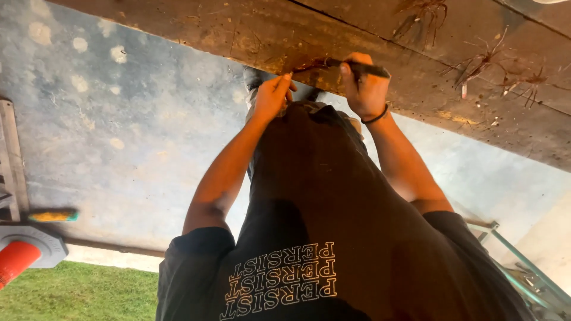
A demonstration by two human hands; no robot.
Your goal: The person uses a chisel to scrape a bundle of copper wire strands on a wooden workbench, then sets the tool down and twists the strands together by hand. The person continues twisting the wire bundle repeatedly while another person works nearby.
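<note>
The right hand (364,89) is clenched around a dark-handled tool (357,66), probably a knife, at the edge of the wooden counter (250,35). The left hand (272,95) pinches reddish fibres (309,64) beside it. More fibre scraps (488,65) lie farther along; an orange cone (18,258) stands on grass.

Both hands pressed close at the edge of a rough wooden plank (416,65), reddish twigs (482,62) littering its top; bare concrete floor (131,125) lay open to one side.
</note>
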